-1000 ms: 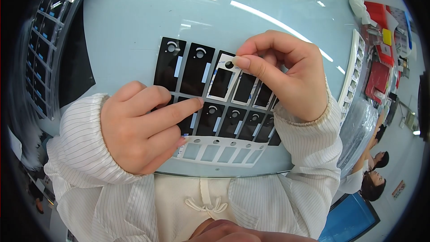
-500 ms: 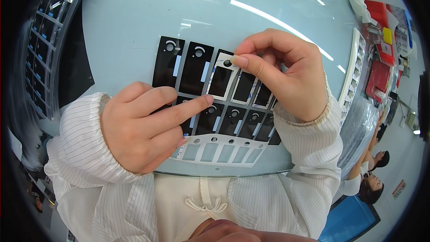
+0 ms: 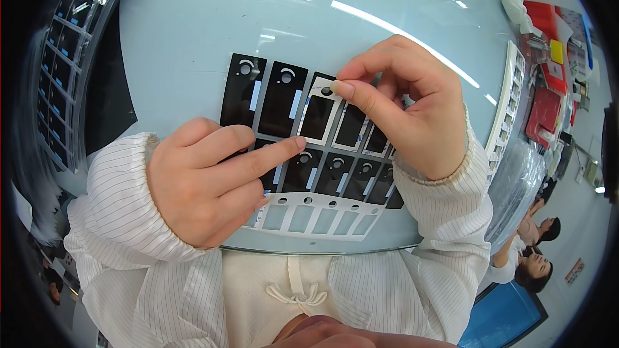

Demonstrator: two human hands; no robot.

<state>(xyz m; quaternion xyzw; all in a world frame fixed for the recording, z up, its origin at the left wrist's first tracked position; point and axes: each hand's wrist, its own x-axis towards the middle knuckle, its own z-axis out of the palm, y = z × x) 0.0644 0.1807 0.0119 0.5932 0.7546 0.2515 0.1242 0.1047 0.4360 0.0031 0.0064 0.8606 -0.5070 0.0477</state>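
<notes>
On the pale blue table, black rectangular panels (image 3: 282, 100), each with a round hole and a light-blue tab, lie in two rows. A white adhesive frame (image 3: 314, 136) with a window and a round hole lies over the third panel of the far row. My right hand (image 3: 412, 103) pinches that frame's upper right corner between thumb and index finger. With its index fingertip, my left hand (image 3: 206, 180) touches the frame's lower left corner; its other fingers are spread and slightly bent. Panels right of it carry similar white frames (image 3: 343, 145), partly hidden by my right hand.
A white sheet (image 3: 309, 232) with several windows lies near the table's front edge. At the far left stands a plastic tray (image 3: 64, 58) of black panels beside a black sheet (image 3: 109, 100). To the right are a white slotted strip (image 3: 505, 113), clear plastic wrap (image 3: 519, 180) and other people (image 3: 532, 267).
The back of my right hand has risen slightly, its pinch still at the frame's corner. My left hand stays nearly still. A person at the far right has shifted.
</notes>
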